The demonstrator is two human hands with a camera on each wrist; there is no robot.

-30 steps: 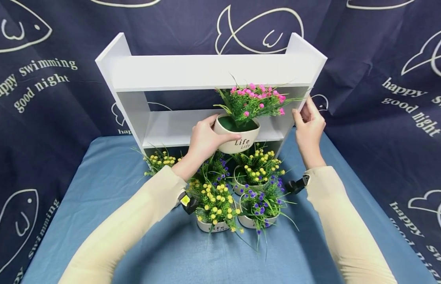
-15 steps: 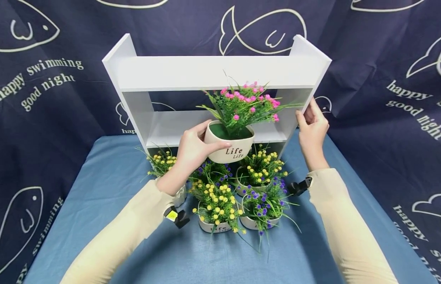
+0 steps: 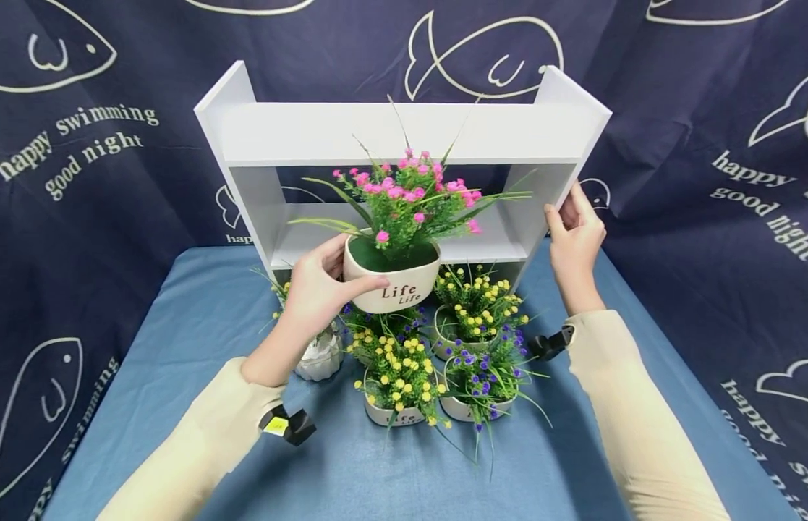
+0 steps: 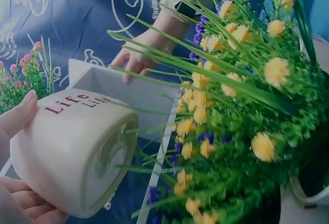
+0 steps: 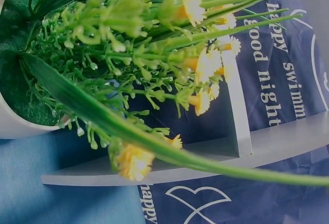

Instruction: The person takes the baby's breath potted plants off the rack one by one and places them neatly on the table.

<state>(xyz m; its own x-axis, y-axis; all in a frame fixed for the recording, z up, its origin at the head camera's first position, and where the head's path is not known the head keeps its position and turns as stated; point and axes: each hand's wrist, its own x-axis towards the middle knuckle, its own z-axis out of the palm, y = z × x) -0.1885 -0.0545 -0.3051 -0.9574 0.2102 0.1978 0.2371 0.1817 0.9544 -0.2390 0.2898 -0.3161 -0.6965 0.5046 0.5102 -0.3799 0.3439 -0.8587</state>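
A cream oval flower pot (image 3: 390, 288) marked "Life", with pink artificial flowers (image 3: 413, 192), is held up in front of the white shelf (image 3: 404, 134). My left hand (image 3: 315, 286) grips this pot by its left side, thumb across the front. In the left wrist view the pot (image 4: 67, 152) is tilted, its underside showing, with thumb and fingers on it. My right hand (image 3: 576, 235) pinches the front edge of the shelf's right side panel between thumb and fingers; the left wrist view also shows that hand (image 4: 141, 54) at the panel. In the right wrist view the hand is hidden.
Below the raised pot, several potted plants stand on the blue cloth: yellow flowers (image 3: 404, 373) in front, purple ones (image 3: 478, 380) beside them, and yellow ones (image 3: 478, 300) behind. A white ridged pot (image 3: 320, 358) stands to the left. A dark fish-print curtain (image 3: 351, 43) hangs behind.
My left hand has brought the pink-flowered pot left and nearer, away from the shelf's middle tier, turning it to face forward. My right hand stays on the side panel.
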